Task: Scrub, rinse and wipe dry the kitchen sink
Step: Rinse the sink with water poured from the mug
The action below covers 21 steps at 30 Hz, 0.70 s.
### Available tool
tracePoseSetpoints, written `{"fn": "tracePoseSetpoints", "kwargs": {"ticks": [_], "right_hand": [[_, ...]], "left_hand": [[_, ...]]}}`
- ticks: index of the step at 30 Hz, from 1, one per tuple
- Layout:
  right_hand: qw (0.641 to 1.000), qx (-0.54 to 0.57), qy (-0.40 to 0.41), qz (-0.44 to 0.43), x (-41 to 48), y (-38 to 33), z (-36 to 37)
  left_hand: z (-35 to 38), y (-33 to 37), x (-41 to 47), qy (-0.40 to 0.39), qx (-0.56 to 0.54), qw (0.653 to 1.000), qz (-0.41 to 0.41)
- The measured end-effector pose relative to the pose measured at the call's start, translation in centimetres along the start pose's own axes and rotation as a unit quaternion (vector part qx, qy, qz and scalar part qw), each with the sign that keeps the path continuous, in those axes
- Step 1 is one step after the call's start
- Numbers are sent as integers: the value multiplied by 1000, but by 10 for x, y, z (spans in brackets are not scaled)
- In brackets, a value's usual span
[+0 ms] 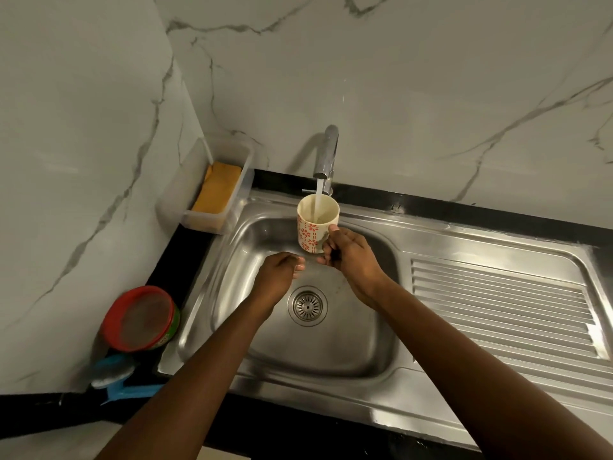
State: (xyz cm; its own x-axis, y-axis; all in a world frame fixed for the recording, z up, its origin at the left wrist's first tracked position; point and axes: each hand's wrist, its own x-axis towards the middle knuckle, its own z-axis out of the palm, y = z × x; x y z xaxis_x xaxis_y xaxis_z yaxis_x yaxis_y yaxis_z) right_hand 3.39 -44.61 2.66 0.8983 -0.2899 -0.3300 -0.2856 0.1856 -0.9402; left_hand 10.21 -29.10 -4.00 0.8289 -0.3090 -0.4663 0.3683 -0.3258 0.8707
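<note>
Sink (298, 380) first: where is it?

Straight below you: a steel basin set in the black counter (185, 247), with both your bare forearms reaching in over its front rim.

What lies nearest on the left?

By the basin's front left corner you have a blue brush (116, 376) on the counter. Just behind it is a round tub (141, 318), tipped so its red lid faces you.

And inside the basin?

The drain strainer (307, 305) sits in the floor between your two wrists. Beyond it your left hand (277, 277) hangs over the basin, fingers loosely curled, holding nothing. Just beside it, your right hand (351, 260) is clamped on the right side of a mug (313, 227). The mug is cream with red flowers and is held upright, clear of the basin floor, toward the back.

Is water running?

Yes. A stream of water (319, 190) drops from the faucet (326, 154) spout straight into the mug's open mouth.

Anything farther out?

The ribbed drainboard (497, 303) spreads to your right. At the back left corner a clear container (212, 220) holds a yellow sponge (217, 187). It stands against the marble wall (398, 94), which rises behind the faucet.
</note>
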Motion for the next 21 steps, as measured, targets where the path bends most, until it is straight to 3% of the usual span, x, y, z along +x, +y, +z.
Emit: {"fn": "tracePoseSetpoints", "kwargs": {"ticks": [21], "right_hand": [[1000, 2, -1, -13, 6, 11, -1]], "left_hand": [[-4, -5, 12, -6, 36, 999, 8]]}}
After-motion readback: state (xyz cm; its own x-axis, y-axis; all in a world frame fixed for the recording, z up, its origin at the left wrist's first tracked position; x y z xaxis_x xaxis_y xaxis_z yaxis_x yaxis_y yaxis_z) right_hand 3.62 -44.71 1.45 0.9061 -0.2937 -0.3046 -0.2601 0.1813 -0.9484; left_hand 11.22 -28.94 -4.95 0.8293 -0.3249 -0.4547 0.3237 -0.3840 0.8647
